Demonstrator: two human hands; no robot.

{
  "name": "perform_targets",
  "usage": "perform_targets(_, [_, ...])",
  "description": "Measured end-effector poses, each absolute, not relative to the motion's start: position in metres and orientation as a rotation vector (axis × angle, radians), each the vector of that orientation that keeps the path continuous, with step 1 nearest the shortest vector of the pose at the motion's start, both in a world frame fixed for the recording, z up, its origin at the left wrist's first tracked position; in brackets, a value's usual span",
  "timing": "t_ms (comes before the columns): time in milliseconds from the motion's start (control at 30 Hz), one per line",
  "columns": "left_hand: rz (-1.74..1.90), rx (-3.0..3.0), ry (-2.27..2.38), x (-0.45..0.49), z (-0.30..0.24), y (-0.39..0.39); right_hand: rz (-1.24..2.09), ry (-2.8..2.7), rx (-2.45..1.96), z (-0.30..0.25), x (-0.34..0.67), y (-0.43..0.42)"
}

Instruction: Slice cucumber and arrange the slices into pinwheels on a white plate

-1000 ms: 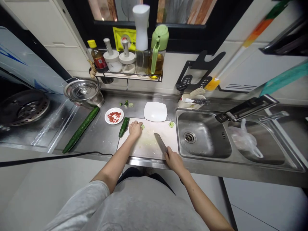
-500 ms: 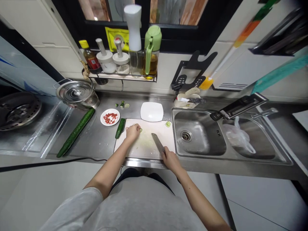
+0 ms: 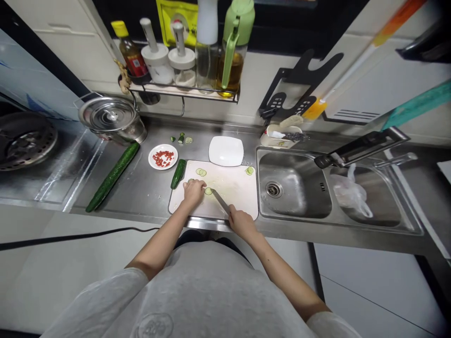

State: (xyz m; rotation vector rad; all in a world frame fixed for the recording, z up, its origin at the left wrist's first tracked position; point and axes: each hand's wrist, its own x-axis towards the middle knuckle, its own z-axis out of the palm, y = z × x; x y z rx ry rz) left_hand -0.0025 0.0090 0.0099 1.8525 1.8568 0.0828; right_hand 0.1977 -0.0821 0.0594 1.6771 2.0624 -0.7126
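My right hand grips the handle of a kitchen knife, its blade angled left over the white cutting board. The blade's tip is beside a cucumber slice. My left hand has its fingers curled, the fingertips closed at that slice's left edge; what lies under the palm is hidden. Several thin cucumber slices lie on the board behind my left hand, and others at its back right corner. A cut cucumber piece rests along the left edge.
A whole cucumber lies on the counter at left, near a lidded steel pot. Behind the board are a plate of chopped red bits, cucumber ends and a white dish. A double sink is at right.
The knife has moved left, bringing its tip to the slice at my left fingertips. My left hand has shifted slightly, revealing slices behind it. The view has tilted downward.
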Motion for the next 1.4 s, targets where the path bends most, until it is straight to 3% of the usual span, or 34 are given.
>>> perform_targets(1400, [0.092, 1.858, 1.79, -0.005, -0.002, 0.01, -0.678, 2.023, 1.54, 0.061, 0.178, -0.058])
